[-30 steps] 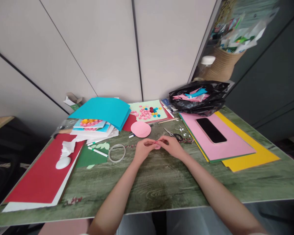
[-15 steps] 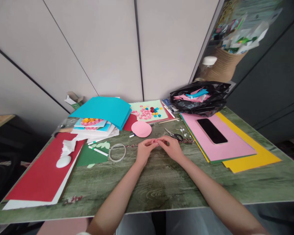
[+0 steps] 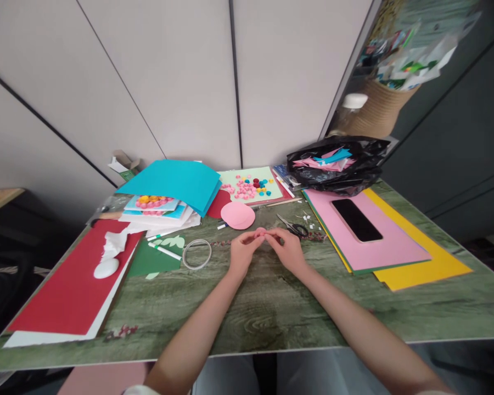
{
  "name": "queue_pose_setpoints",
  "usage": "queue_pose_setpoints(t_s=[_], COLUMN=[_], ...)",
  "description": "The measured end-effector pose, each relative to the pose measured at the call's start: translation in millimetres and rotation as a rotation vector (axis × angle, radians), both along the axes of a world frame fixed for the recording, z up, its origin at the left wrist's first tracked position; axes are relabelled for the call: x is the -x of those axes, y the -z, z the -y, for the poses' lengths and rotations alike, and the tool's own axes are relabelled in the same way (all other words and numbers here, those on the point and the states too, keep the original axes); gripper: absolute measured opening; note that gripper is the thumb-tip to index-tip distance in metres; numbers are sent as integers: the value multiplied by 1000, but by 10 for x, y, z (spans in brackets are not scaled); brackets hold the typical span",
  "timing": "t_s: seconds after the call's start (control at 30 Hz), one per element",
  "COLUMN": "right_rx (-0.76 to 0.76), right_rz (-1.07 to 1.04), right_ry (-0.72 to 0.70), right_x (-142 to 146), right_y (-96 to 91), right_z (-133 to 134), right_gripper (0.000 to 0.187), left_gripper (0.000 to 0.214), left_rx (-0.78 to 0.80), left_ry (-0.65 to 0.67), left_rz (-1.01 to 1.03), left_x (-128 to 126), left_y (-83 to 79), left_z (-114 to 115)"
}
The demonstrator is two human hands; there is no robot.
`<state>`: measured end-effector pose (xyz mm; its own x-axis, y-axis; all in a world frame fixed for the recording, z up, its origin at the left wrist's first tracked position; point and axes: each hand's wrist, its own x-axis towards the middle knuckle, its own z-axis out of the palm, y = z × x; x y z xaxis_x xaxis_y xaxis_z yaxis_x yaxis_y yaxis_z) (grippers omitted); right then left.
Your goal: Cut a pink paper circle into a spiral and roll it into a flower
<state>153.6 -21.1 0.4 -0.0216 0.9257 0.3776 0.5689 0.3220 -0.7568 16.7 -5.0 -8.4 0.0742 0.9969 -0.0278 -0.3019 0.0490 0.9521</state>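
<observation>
Between my fingertips is a small pink paper piece [image 3: 260, 232], rounded in outline; its exact shape is partly covered by the fingers. My left hand [image 3: 242, 252] pinches it from the left, and my right hand [image 3: 287, 249] pinches it from the right, both just above the table. Just beyond them lies a stack of pink paper circles [image 3: 237, 215]. Black-handled scissors [image 3: 297, 228] rest behind my right hand, near small white scraps [image 3: 308, 222]. A ring of pale tape or wire [image 3: 196, 254] lies left of my left hand.
At the back, a pale green sheet [image 3: 275, 192] bears many small rolled paper pieces. Blue sheets [image 3: 173, 181] and red paper [image 3: 66, 291] lie left. A phone [image 3: 356, 219] rests on pink paper [image 3: 395, 252] at right, before a black bag [image 3: 333, 178] of scraps.
The pink piece now shows more above my fingertips, which have shifted around it. Both hands stay in nearly the same place, still pinching.
</observation>
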Motion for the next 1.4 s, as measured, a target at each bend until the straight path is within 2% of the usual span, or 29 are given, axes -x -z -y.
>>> queue_pose_setpoints(t_s=[0.33, 0.53, 0.77, 0.97, 1.13, 1.4], right_rx=[-19, -35, -74, -87, -170, -199], right_rz=[-6, -15, 10, 80, 144, 155], right_ry=[-51, -101, -138, -191, -140, -32], right_x=[2, 17, 20, -20, -72, -34], right_y=[-19, 17, 22, 73, 65, -8], right_z=[18, 27, 30, 18, -22, 6], right_gripper=[21, 24, 28, 26, 20, 9], left_gripper=[21, 24, 25, 25, 25, 29], left_rx=[40, 181, 222, 190, 182, 256], left_ry=[49, 186, 284, 390, 426, 409], left_rz=[-12, 80, 84, -4, -25, 182], left_x=[47, 132, 208, 230, 222, 73], left_y=[-101, -136, -125, -86, -85, -29], left_z=[-29, -82, -112, -107, -88, 21])
